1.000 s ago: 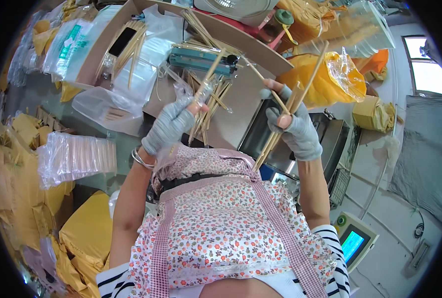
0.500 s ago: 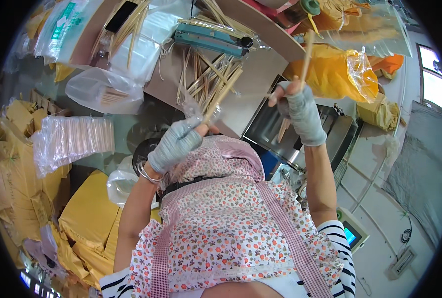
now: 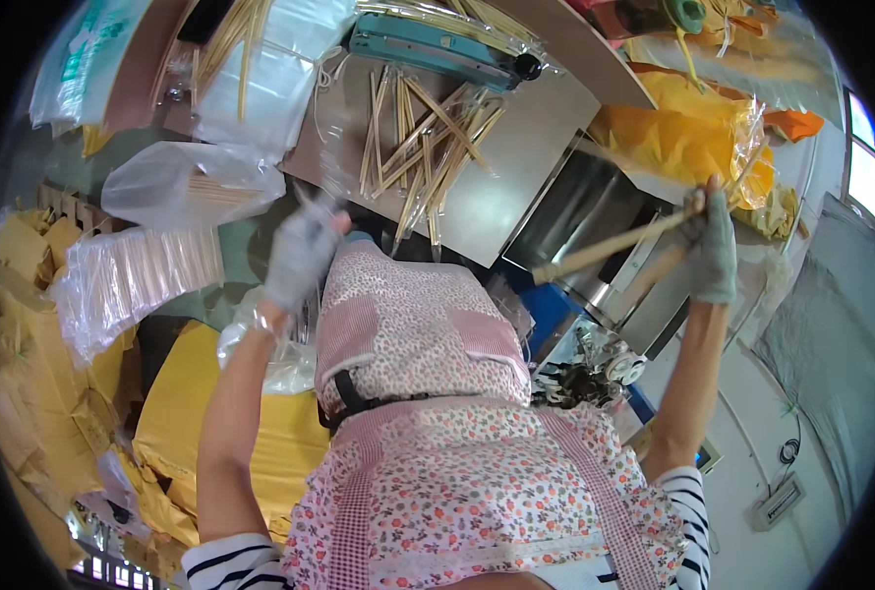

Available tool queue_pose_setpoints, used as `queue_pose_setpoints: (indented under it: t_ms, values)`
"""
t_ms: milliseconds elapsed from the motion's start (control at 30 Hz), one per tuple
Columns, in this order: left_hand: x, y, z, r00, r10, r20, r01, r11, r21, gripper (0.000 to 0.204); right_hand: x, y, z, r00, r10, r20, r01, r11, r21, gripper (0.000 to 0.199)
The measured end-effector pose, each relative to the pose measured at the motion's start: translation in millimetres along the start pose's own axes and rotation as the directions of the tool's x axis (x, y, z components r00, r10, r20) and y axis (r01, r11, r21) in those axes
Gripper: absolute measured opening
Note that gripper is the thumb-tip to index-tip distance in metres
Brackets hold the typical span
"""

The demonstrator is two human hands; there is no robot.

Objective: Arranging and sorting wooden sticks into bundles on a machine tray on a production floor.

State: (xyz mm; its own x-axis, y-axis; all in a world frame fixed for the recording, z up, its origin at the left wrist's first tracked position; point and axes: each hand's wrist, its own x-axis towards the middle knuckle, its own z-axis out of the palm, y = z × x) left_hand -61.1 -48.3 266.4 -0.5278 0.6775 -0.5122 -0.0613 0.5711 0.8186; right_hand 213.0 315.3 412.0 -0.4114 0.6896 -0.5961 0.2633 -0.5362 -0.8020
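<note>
1. Head view, progress: I see my right hand [image 3: 713, 251] raised out to the side in a grey glove, closed around a small bundle of wooden sticks [image 3: 610, 251] that points back toward my body. A loose heap of sticks [image 3: 428, 147] lies scattered on the metal worktop [image 3: 516, 177] ahead of both hands, so I judge that only a handful has been gathered and most is left to pick up.

2. Head view, packed goods: beside my left hand [image 3: 300, 256], toward the outer side, sit clear bags of sticks [image 3: 138, 275] that look already filled, and another clear bag [image 3: 192, 182] lies just beyond that hand. A teal sealing tool [image 3: 437, 44] rests at the far edge of the worktop beyond the heap.

3. Head view, pose: my left hand is lifted in front of my floral apron [image 3: 408, 324], gloved and motion-blurred; it may be pinching a scrap of clear film, but I cannot tell whether it is closed on anything. The two hands are well apart, the right arm stretched up and outward, the left bent closer in.
</note>
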Motion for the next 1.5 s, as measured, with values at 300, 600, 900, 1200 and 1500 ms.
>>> queue_pose_setpoints:
  t_ms: [300, 600, 900, 1200, 1500]
  values:
    - [219, -82, 78, 0.943, -0.197, -0.269, 0.304, 0.842, 0.446, 0.048, -72, 168, 63, 0.691, 0.705, -0.158, -0.717, 0.696, -0.030, 0.026]
    - [221, -97, 67, 0.954, 0.129, -0.272, 0.011, 0.888, 0.460, 0.029, -64, 175, 57, 0.870, 0.318, -0.377, -0.253, 0.944, 0.211, 0.030]
    - [129, 8, 58, 0.997, 0.053, 0.047, -0.030, 0.918, -0.394, 0.021, -106, 89, 120, 0.974, 0.205, -0.096, -0.206, 0.979, -0.001, 0.027]
    - [43, 129, 81, 0.936, 0.117, 0.331, 0.186, 0.633, -0.751, 0.019, -58, 117, 111, 0.935, -0.233, 0.266, 0.317, 0.886, -0.338, 0.023]
    - [46, 146, 82, 0.998, 0.066, 0.007, -0.031, 0.559, -0.828, 0.017, -120, 96, 110, 0.853, -0.018, 0.521, 0.196, 0.937, -0.290, 0.028]
